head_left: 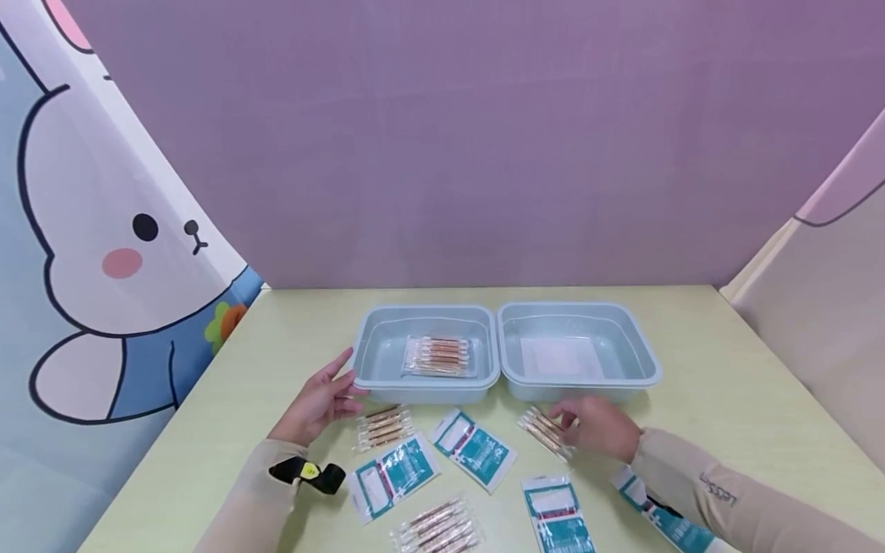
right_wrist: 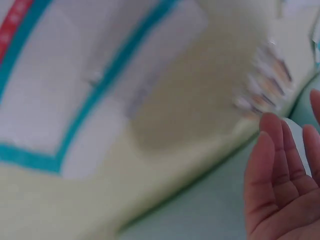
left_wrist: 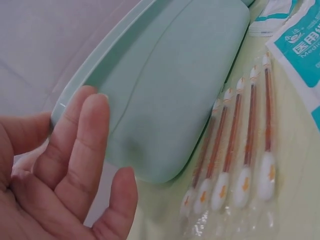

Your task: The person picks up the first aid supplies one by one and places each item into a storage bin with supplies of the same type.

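My left hand [head_left: 321, 403] touches the front left corner of the left pale blue basin [head_left: 425, 394], its fingers relaxed. In the left wrist view, a clear packet of brown-stemmed cotton swabs [left_wrist: 232, 140] lies beside that basin. My right hand [head_left: 600, 428] is over the table in front of the right basin [head_left: 581, 382], fingertips close to another packet of cotton swabs [head_left: 545, 432]. The right wrist view is blurred; there the fingers [right_wrist: 266, 160] look fairly straight, with no packet between them. Inside the left basin lies a stack of swab packets [head_left: 440, 357].
Teal-and-white printed packets [head_left: 394, 475] are scattered in front of the basins, one partly under my right forearm. Swab packets lie below my left hand and near the front edge [head_left: 439, 528]. A purple backdrop [head_left: 484, 153] stands behind the pale table [head_left: 705, 369].
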{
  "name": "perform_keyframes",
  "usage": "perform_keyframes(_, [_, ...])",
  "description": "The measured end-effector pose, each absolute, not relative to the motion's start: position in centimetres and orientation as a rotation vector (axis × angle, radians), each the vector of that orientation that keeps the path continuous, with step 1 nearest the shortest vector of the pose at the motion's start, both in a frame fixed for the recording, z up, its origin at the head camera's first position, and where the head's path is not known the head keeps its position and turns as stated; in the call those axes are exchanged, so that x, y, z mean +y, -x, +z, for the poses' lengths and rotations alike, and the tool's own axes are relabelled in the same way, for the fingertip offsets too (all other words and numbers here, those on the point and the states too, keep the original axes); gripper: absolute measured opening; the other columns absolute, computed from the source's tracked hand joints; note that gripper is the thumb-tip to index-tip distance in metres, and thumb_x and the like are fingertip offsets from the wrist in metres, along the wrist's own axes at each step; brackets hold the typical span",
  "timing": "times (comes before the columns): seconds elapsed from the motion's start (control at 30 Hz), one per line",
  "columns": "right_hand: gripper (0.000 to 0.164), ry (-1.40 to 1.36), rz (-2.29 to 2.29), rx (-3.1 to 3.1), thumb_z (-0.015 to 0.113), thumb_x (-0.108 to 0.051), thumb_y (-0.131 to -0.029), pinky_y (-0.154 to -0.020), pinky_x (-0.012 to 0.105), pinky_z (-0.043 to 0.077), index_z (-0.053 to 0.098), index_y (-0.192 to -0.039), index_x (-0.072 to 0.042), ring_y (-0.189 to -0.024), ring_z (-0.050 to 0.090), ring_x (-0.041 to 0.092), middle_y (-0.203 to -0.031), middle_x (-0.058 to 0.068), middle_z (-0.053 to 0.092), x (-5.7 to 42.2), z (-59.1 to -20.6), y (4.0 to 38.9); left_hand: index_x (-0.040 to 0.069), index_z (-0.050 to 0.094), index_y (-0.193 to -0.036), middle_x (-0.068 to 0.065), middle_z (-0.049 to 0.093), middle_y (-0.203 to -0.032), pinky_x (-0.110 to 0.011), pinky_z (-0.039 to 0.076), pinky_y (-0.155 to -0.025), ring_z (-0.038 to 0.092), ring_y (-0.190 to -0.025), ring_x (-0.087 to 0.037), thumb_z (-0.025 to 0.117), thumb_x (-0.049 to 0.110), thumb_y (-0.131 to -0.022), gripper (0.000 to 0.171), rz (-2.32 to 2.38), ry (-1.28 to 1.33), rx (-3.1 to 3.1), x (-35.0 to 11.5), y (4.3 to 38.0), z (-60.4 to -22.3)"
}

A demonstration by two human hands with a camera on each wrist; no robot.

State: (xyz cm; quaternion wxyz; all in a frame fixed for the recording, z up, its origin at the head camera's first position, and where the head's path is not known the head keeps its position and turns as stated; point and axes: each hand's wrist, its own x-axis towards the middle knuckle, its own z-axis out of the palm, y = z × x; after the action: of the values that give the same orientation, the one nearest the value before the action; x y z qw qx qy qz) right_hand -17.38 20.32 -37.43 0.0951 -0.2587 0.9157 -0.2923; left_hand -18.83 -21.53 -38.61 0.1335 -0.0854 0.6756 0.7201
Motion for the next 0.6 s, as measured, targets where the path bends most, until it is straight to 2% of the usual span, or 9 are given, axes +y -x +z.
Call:
perform_keyframes(0.27, [0.028, 0.515, -0.894, 2.737, 0.076, 0.005, -0.069, -0.066, 0.033, 0.047, 0.069, -0.095, -0.004, -0.072, 0.056, 0.016, -0.079, 0.000, 0.063, 19.5, -39.3, 17.2, 0.019, 0.017, -0.154, 0.001, 0.069, -0.079, -0.027, 0.052, -0.069, 0.062, -0.059, -0.010, 0.044, 0.020, -0.103, 0.058, 2.103, 0.261, 1.936, -21.6, 18.9, -38.7])
perform_keyframes(0.43, [0.035, 0.346, -0.781, 2.734, 0.076, 0.004, -0.069, -0.059, 0.032, 0.039, 0.068, -0.103, -0.004, -0.065, 0.048, 0.017, -0.072, 0.001, 0.053, 19.2, -39.4, 17.4, 0.017, 0.015, -0.155, 0.004, 0.068, -0.076, -0.025, 0.051, -0.066, 0.060, -0.057, -0.009, 0.044, 0.020, -0.103, 0.059, 2.123, 0.242, 1.922, -21.6, 18.8, -39.1])
perform_keyframes(0.6, [0.040, 0.317, -0.774, 2.660, 0.074, 0.005, -0.073, -0.059, 0.031, 0.042, 0.062, -0.111, 0.001, -0.064, 0.050, 0.017, -0.073, 0.002, 0.054, 19.4, -39.3, 17.6, 0.018, 0.018, -0.154, 0.003, 0.068, -0.077, -0.026, 0.050, -0.065, 0.059, -0.057, -0.009, 0.046, 0.021, -0.103, 0.059, 2.111, 0.261, 1.955, -21.6, 18.6, -39.1])
